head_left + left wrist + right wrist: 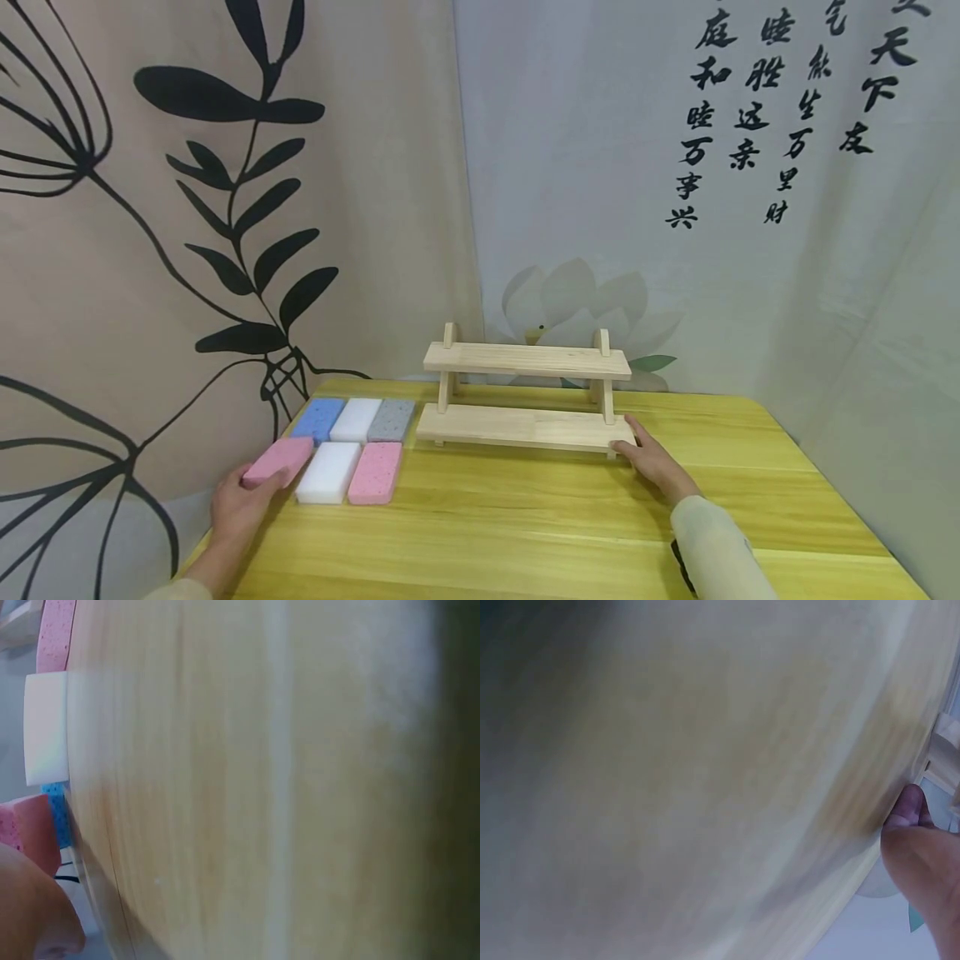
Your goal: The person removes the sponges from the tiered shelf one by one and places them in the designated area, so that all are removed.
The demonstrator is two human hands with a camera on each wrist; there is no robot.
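Observation:
My left hand [242, 508] grips a pink sponge [279, 462] at the table's left edge, the thumb along its near side. Beside it lie two rows of sponges: a blue one [318, 419], a white one [356, 420] and a grey one [392, 420] behind, a white one [328, 472] and a pink one [376, 473] in front. My right hand [657, 463] holds the right end of the lower board of a two-tier wooden rack [517, 427], thumb in front and fingers at the end. In the right wrist view the rack shows only in part at the edge.
The light wooden table [525, 533] reaches to a hanging cloth backdrop [570, 167] with printed plants and characters. The rack's upper board [525, 360] stands raised behind the lower one. The sponge rows lie left of the rack.

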